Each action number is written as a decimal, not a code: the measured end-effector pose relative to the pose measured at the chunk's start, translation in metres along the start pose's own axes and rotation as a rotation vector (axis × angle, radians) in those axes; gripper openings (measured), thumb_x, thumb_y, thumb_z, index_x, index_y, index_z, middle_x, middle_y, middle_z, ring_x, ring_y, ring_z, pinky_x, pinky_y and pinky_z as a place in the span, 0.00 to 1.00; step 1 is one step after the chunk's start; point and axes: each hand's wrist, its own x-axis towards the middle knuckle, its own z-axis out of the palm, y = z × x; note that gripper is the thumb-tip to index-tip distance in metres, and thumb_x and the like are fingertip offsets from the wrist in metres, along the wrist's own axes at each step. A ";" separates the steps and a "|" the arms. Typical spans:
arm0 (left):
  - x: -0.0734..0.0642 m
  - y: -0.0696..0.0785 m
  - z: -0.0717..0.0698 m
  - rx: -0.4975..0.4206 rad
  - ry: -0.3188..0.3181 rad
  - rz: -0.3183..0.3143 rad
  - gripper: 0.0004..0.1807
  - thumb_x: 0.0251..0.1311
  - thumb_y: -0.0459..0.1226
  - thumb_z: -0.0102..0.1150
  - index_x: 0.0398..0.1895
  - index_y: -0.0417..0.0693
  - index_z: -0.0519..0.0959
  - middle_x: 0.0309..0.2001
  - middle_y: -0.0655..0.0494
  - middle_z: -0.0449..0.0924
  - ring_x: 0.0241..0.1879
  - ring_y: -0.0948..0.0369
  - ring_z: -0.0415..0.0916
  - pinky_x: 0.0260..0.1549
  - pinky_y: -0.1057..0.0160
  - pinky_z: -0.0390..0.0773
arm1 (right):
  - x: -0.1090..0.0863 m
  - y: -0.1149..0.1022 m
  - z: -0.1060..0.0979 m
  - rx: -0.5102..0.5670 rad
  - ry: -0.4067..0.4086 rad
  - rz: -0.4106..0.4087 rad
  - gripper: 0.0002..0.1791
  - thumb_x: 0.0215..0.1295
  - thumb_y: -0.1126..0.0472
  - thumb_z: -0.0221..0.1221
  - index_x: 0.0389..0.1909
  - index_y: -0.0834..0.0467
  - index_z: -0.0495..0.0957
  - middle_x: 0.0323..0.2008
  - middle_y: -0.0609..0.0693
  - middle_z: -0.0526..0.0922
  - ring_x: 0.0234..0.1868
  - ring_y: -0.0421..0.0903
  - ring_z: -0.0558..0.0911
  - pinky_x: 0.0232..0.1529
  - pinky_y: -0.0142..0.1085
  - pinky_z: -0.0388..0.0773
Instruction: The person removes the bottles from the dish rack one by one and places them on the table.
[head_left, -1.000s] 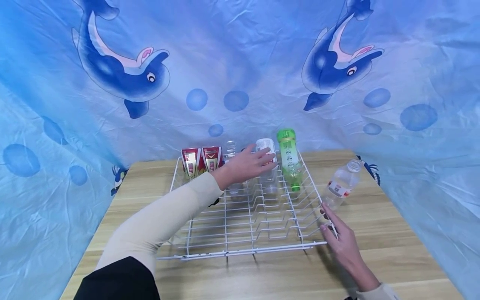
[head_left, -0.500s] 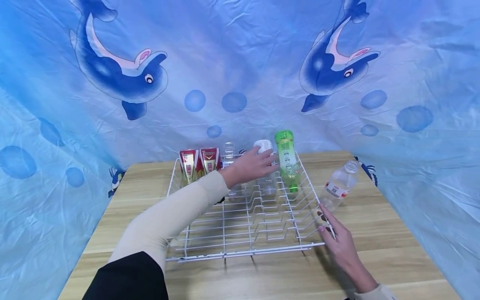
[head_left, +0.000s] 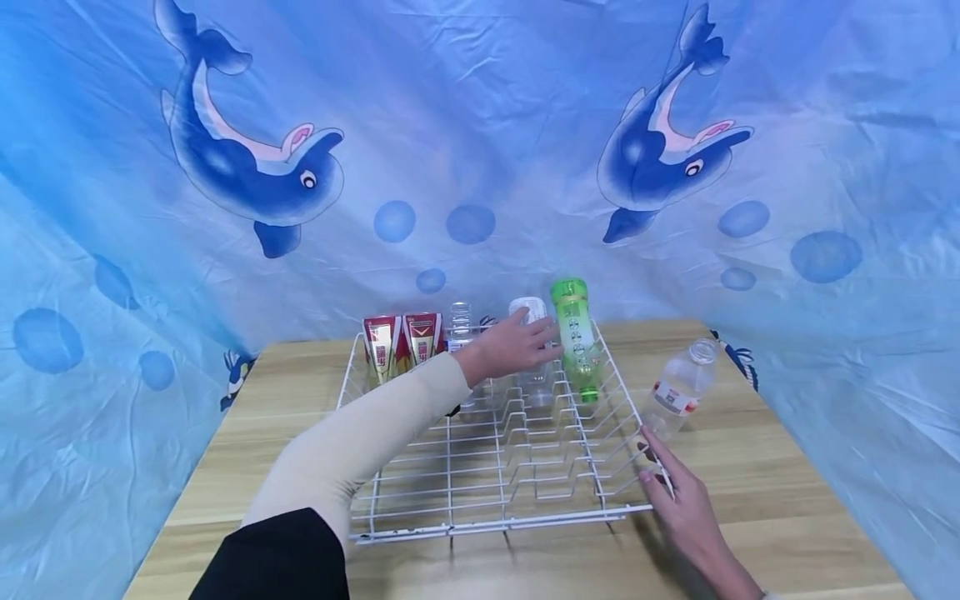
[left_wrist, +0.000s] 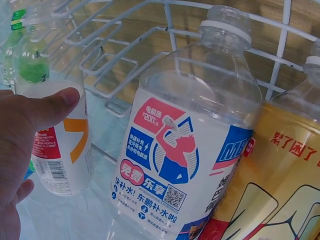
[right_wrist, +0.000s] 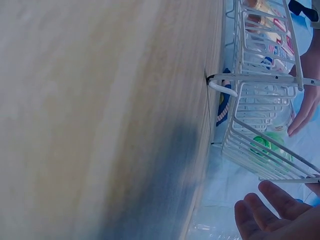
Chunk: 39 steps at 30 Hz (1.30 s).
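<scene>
In the head view my left hand (head_left: 517,343) reaches across the back of a white wire dish rack (head_left: 517,523). Its fingers lie straight over an upside-down clear plastic bottle (head_left: 538,385), and the left wrist view has the thumb alongside the white-labelled bottle (left_wrist: 62,172). A green bottle (head_left: 577,342) leans just to the right. At the rack's front right corner, my right hand (head_left: 690,504) holds the side rim between thumb and fingers. Seen in the right wrist view, this hand (right_wrist: 280,215) lies beside the rack (right_wrist: 250,77), its thumb mostly cut off by the frame.
Two red-and-gold packages (head_left: 382,346) and another clear bottle (head_left: 461,317) stand along the rack's back left. Outside the right rim, a loose clear bottle (head_left: 678,387) is on the wooden table (head_left: 780,483). A blue dolphin-print cloth (head_left: 465,125) closes off the back and sides.
My left hand stays over the bottle, shifting slightly right as its fingers straighten. The right hand keeps its hold on the rim. The head view has tilted a little.
</scene>
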 end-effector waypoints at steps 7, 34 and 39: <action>0.001 -0.002 0.002 0.007 0.003 0.008 0.42 0.67 0.35 0.64 0.80 0.61 0.55 0.77 0.50 0.56 0.76 0.52 0.52 0.69 0.42 0.63 | 0.000 0.001 -0.001 0.006 -0.007 -0.006 0.35 0.70 0.67 0.58 0.76 0.48 0.63 0.68 0.62 0.72 0.65 0.32 0.66 0.60 0.14 0.56; 0.007 -0.003 0.012 0.038 0.074 0.000 0.31 0.65 0.35 0.63 0.71 0.60 0.67 0.71 0.54 0.67 0.71 0.52 0.61 0.68 0.40 0.64 | 0.001 -0.001 0.002 0.024 0.023 -0.019 0.33 0.69 0.69 0.58 0.74 0.53 0.67 0.64 0.62 0.77 0.60 0.56 0.77 0.58 0.15 0.61; 0.003 -0.004 0.010 0.001 0.058 -0.032 0.31 0.68 0.36 0.60 0.72 0.60 0.66 0.71 0.54 0.67 0.71 0.52 0.61 0.68 0.40 0.63 | 0.001 0.002 0.002 0.008 0.013 -0.004 0.35 0.68 0.69 0.59 0.75 0.52 0.66 0.65 0.61 0.75 0.60 0.56 0.77 0.58 0.15 0.61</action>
